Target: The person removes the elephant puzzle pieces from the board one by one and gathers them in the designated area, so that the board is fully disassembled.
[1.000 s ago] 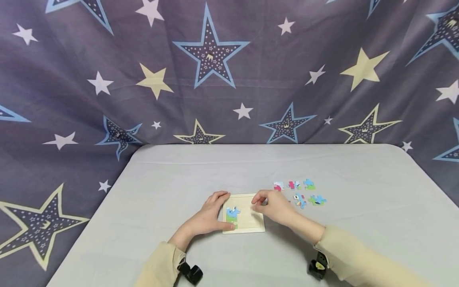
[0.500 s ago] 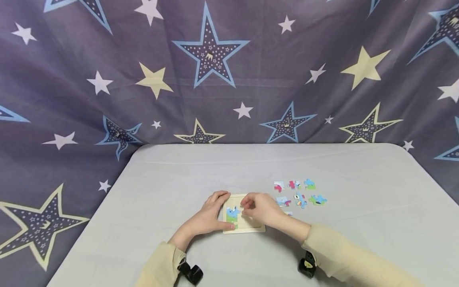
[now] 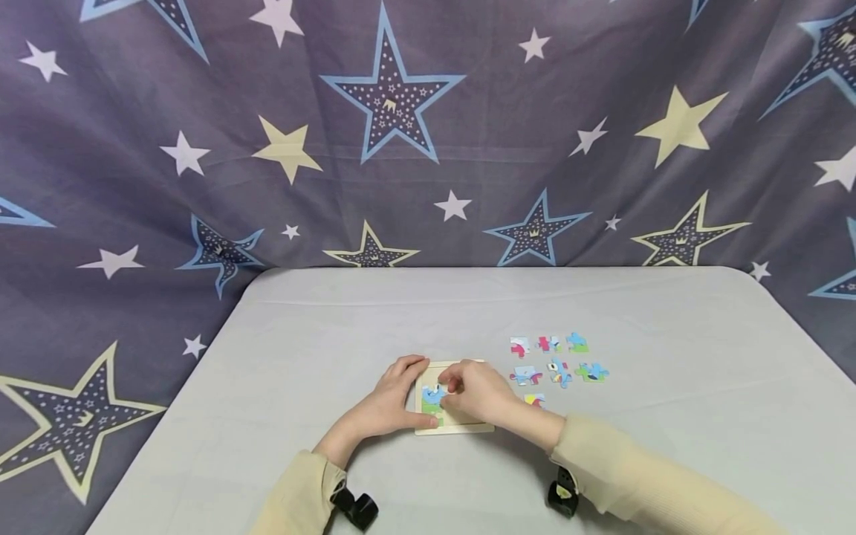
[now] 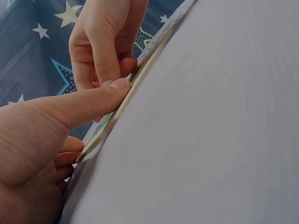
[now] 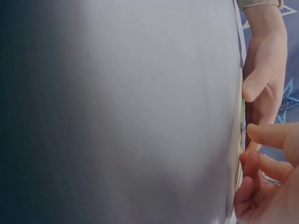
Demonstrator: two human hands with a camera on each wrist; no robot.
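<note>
A shallow pale wooden puzzle tray [image 3: 466, 429] lies on the table, with blue and green puzzle pieces [image 3: 431, 402] along its left side. My left hand [image 3: 388, 405] grips the tray from the left, thumb over the near edge and fingers at the far left corner. Inside the tray my right hand [image 3: 478, 390] has its thumb and curled fingers at the right side of the blue piece, pinching there. That spot is partly hidden by the fingers. From the side, in the left wrist view, the right hand [image 4: 105, 42] reaches down just behind the left thumb.
Several loose puzzle pieces lie in rows right of the tray, among them a blue-green one [image 3: 592, 373] and a pink-white one [image 3: 519, 346]. A yellow-red piece [image 3: 534, 400] sits close beside the right forearm. Behind the grey-covered table [image 3: 321, 319] hangs a star-patterned cloth [image 3: 468, 171].
My right hand has moved left across the tray from its right side to the pieces inside. Loose pieces that it covered show again. The left hand and tray have stayed put.
</note>
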